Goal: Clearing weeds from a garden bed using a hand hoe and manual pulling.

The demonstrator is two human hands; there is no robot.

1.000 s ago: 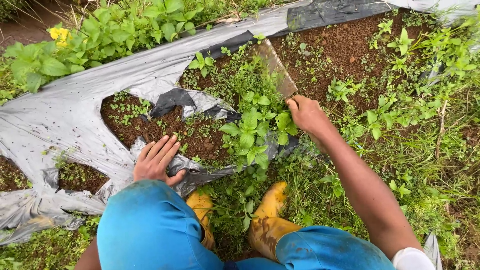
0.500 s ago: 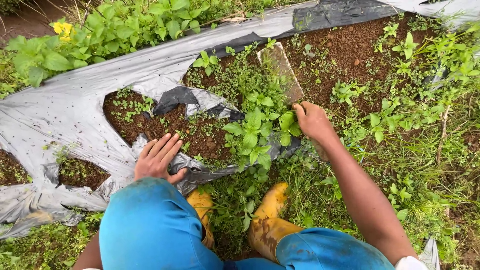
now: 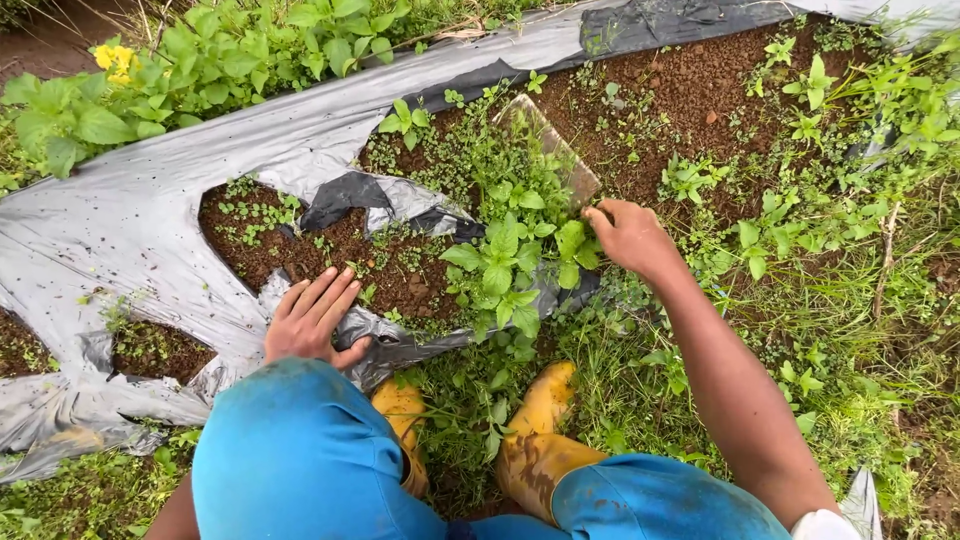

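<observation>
- Two blue knees [image 3: 300, 450] fill the bottom of your view, and your mud-smeared yellow boots [image 3: 535, 440] stand between them in the grass.
- Just past your left knee, your left hand [image 3: 310, 320] lies flat, fingers spread wide, palm down on the torn edge of the plastic sheet [image 3: 130, 220] where it meets the bare soil [image 3: 330, 255]. It holds nothing.
- Your right arm stretches out from the lower right, and your right hand [image 3: 630, 235] is curled, fingertips closed down at the base of the leafy weed [image 3: 510, 265]. Whether you've actually got a stem pinched, I cannot tell; the leaves hide it.
- That weed is the big bright-green clump right in front of your boots, between your two hands, growing up at the torn edge of the sheet.
- Just beyond your right hand, a flat, pale blade [image 3: 550, 150] lies tilted among the small weeds, its near end touching or nearly touching your fingers.
- Further out, reddish-brown soil runs to the right, dotted with small green seedlings.
- On the far side, the grey and black sheet runs across, and behind it a row of broad-leaved plants with a yellow flower [image 3: 115, 60] at the top left.
</observation>
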